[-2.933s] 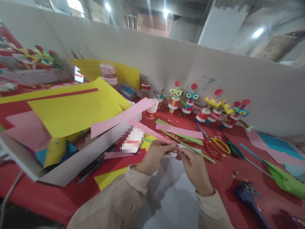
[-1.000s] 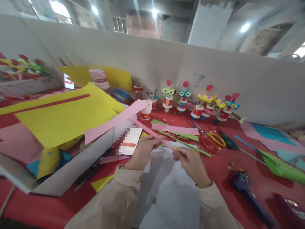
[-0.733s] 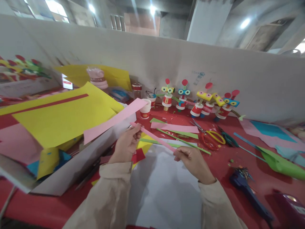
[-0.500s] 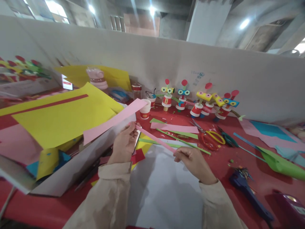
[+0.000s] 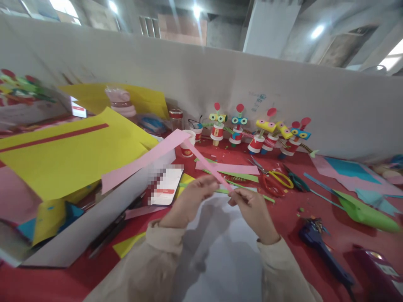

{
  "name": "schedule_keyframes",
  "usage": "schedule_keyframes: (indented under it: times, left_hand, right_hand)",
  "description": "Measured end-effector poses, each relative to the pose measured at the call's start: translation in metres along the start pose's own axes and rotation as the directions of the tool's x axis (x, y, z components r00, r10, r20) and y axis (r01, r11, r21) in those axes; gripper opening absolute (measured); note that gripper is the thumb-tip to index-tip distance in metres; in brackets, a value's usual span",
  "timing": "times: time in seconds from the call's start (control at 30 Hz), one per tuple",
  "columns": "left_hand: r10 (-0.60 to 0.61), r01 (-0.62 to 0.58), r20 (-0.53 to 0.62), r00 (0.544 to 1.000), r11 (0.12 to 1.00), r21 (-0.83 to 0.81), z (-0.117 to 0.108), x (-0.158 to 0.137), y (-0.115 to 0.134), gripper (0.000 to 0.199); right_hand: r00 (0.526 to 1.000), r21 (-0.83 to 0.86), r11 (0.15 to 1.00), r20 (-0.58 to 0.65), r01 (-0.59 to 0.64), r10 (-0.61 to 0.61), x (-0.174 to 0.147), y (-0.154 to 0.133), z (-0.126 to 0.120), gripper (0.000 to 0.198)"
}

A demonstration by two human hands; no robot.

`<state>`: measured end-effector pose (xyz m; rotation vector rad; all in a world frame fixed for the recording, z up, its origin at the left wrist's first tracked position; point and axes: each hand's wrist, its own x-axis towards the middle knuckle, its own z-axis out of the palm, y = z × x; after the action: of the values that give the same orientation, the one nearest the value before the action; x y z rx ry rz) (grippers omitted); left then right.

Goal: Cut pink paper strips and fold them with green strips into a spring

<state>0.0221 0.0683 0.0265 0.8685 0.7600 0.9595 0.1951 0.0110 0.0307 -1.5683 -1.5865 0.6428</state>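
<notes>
My right hand [image 5: 253, 212] pinches the near end of a narrow pink paper strip [image 5: 205, 161]. From there the strip slants up and away to the left, its far end loose in front of a stack of paper cups [image 5: 188, 147]. Close beside it, near the right fingertips, is my left hand [image 5: 190, 200], fingers curled and smeared by motion; whether they touch the strip I cannot tell. Below both hands lies a white sheet [image 5: 225, 256]. A phone [image 5: 170, 186] with a lit screen rests left of my left hand.
At left, a white box [image 5: 72, 235] bears yellow paper [image 5: 82, 161] and a wide pink strip [image 5: 141, 161]. Several paper-cup figures [image 5: 217, 131] stand by the partition. Scissors [image 5: 277, 178], pliers [image 5: 296, 180], a glue gun [image 5: 324, 251] and green paper [image 5: 362, 214] lie right.
My left hand has moved right, from the strip's far end towards my right hand. The far end now hangs free, and the phone is more exposed. The view has shifted slightly.
</notes>
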Motion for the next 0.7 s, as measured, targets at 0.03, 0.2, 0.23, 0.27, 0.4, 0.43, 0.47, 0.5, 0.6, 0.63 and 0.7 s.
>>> schedule_keyframes:
  times: [0.03,0.2,0.23,0.27,0.4,0.43,0.47,0.5,0.6,0.63,0.7]
  left_hand:
    - [-0.031,0.029,0.024,0.999,0.997,0.076,0.007,-0.002,-0.008,0.01]
    - [0.093,-0.083,-0.085,0.992,0.99,0.111,0.01,-0.003,-0.017,0.017]
    - [0.119,-0.109,-0.121,0.985,0.991,0.082,0.007,-0.001,-0.014,0.018]
    - [0.138,-0.13,-0.159,0.978,0.99,0.058,0.005,0.0,-0.011,0.018]
    - [0.14,-0.143,-0.193,0.971,0.99,0.001,0.004,0.001,-0.007,0.017]
    - [0.124,-0.125,-0.16,0.979,0.992,0.005,0.005,0.001,-0.009,0.016]
    - [0.108,-0.106,-0.128,0.986,0.994,0.02,0.007,0.0,-0.01,0.016]
    - [0.094,-0.09,-0.104,0.99,0.995,0.041,0.008,0.0,-0.012,0.017]
    - [0.098,-0.089,-0.116,0.988,0.993,0.083,0.008,-0.002,-0.015,0.018]
    - [0.105,-0.095,-0.132,0.986,0.992,0.078,0.008,-0.002,-0.015,0.018]
    - [0.121,-0.116,-0.157,0.98,0.993,0.037,0.006,-0.001,-0.012,0.017]
  right_hand:
    - [1.0,-0.002,1.0,0.009,0.011,-0.011,0.0,-0.001,0.004,0.023]
    - [0.997,-0.001,1.0,0.082,-0.003,0.003,-0.003,-0.006,0.016,0.024]
    - [0.996,0.003,1.0,0.084,-0.011,0.011,-0.003,-0.006,0.016,0.024]
    - [0.996,0.006,1.0,0.083,-0.02,0.019,-0.003,-0.006,0.015,0.024]
    - [0.998,-0.008,1.0,0.062,-0.025,0.025,-0.003,-0.003,0.014,0.023]
    - [0.998,-0.021,1.0,0.054,-0.019,0.02,-0.003,-0.003,0.015,0.023]
    - [0.999,-0.031,0.999,0.049,-0.012,0.014,-0.003,-0.003,0.015,0.023]
    - [0.999,-0.033,0.999,0.049,-0.004,0.006,-0.003,-0.004,0.015,0.024]
    - [0.997,-0.009,1.0,0.07,0.018,-0.017,-0.003,-0.007,0.016,0.026]
    - [0.997,-0.005,1.0,0.073,0.022,-0.022,-0.003,-0.009,0.017,0.027]
    - [0.997,-0.013,1.0,0.069,0.021,-0.02,-0.003,-0.01,0.017,0.026]
